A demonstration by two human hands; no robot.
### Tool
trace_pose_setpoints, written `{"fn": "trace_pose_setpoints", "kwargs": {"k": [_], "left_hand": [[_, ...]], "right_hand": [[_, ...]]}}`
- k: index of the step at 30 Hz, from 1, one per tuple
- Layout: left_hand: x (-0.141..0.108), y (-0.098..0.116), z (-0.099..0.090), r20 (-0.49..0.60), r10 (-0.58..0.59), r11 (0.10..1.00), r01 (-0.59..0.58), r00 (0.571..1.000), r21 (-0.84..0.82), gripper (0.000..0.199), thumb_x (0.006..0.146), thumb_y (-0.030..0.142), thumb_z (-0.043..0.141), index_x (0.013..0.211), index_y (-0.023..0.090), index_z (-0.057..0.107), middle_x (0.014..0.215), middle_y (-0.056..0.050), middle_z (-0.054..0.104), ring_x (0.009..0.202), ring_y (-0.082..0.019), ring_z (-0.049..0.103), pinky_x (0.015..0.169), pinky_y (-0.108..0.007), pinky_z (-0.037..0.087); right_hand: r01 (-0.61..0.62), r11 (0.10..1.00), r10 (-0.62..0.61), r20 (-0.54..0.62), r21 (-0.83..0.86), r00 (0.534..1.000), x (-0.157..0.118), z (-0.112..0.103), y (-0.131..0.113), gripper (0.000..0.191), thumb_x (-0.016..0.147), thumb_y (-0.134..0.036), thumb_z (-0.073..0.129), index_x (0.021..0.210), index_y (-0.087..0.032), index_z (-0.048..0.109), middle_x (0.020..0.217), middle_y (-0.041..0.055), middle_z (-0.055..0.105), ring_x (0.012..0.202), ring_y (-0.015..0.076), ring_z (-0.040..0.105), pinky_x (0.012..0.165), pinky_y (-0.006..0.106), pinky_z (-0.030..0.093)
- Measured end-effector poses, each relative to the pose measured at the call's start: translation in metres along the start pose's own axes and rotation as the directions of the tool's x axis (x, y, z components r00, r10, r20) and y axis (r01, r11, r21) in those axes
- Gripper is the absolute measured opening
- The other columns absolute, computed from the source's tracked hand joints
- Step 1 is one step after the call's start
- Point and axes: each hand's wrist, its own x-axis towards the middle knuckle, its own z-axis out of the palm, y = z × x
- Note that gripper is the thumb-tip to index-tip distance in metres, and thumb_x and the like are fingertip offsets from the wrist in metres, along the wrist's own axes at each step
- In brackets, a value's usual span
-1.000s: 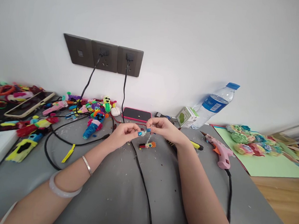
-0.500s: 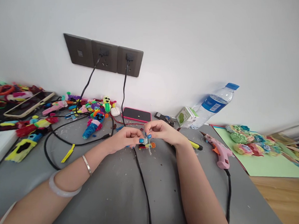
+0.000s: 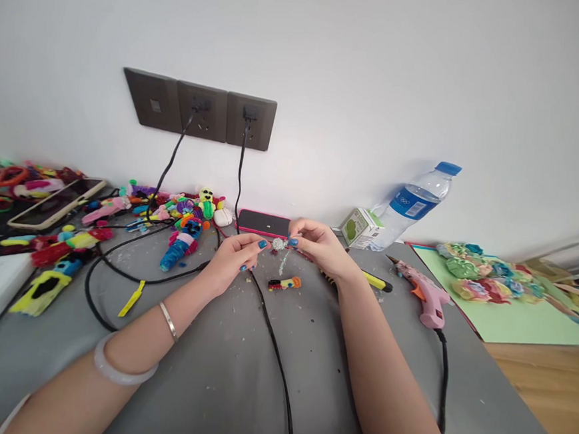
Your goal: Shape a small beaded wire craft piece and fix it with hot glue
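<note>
A small silvery tinsel piece [image 3: 279,244] with a thin strand hanging down is pinched between the thumb and finger of my right hand [image 3: 317,246]. Just to its left, my left hand [image 3: 236,258] has its thumb and fingers pressed together; whether a bit of the piece is between their tips is too small to tell. Below both hands a little red, yellow and orange figure [image 3: 285,283] lies on the grey table [image 3: 216,378].
Fuzzy figures [image 3: 181,243] and black cables [image 3: 279,350] lie to the left and centre. A phone [image 3: 263,223] rests by the wall. On the right are a carton [image 3: 361,228], a bottle [image 3: 410,206], a yellow cutter [image 3: 377,281] and a pink glue gun [image 3: 426,295].
My hands have drawn slightly apart and up, with my left hand moving left off the tinsel piece. The small figure below them now shows fully.
</note>
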Motion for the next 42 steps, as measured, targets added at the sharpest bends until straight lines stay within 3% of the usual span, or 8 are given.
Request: {"fn": "trace_pose_setpoints", "kwargs": {"k": [30,42], "left_hand": [[-0.0008,-0.0027,-0.0009,-0.038,-0.003,1.0,0.004,0.999,0.022,0.032,0.071,0.046,0.075,0.068,0.017,0.061,0.047,0.008,0.039,0.049,-0.008,0.031,0.054,-0.026,0.026],[0.0001,-0.0039,-0.0009,-0.032,0.001,1.0,-0.001,0.999,-0.001,0.033,0.073,0.048,0.074,0.076,0.017,0.064,0.048,0.009,0.037,0.048,-0.008,0.029,0.054,-0.026,0.027]], "right_hand": [[0.013,0.996,-0.011,0.02,-0.093,1.0,0.0017,0.0052,0.0004,0.022,0.077,-0.037,0.076,0.076,-0.019,0.065,0.077,0.0023,0.062,0.072,0.015,0.055,0.069,0.029,0.045],[-0.001,0.998,0.002,0.019,-0.064,1.0,0.0017,0.0066,-0.0019,0.02,0.076,-0.035,0.076,0.076,-0.018,0.065,0.077,0.0016,0.061,0.071,0.0145,0.054,0.069,0.029,0.044]]}}
